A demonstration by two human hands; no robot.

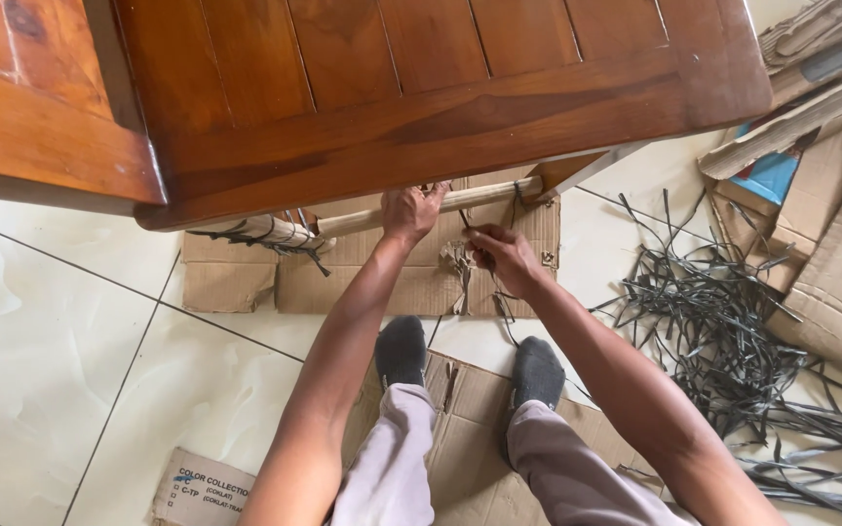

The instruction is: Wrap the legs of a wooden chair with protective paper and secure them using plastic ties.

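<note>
My left hand (409, 211) grips a pale wooden rail (475, 198) that runs under the brown wooden table top (421, 97). My right hand (501, 255) pinches a thin dark strip (499, 304) just below that rail; the strip trails down toward my right foot. More dark strip is wound around the left part of the rail (260, 234). Both my feet in grey socks (401, 348) rest on flattened cardboard (460, 409).
A heap of loose dark strips (723, 321) lies on the white tiled floor (51, 341) at the right. Cardboard boxes (830, 244) pile up at the far right. Flat cardboard (363, 273) lies under the rail, and a printed carton flap (205, 487) sits at the bottom left.
</note>
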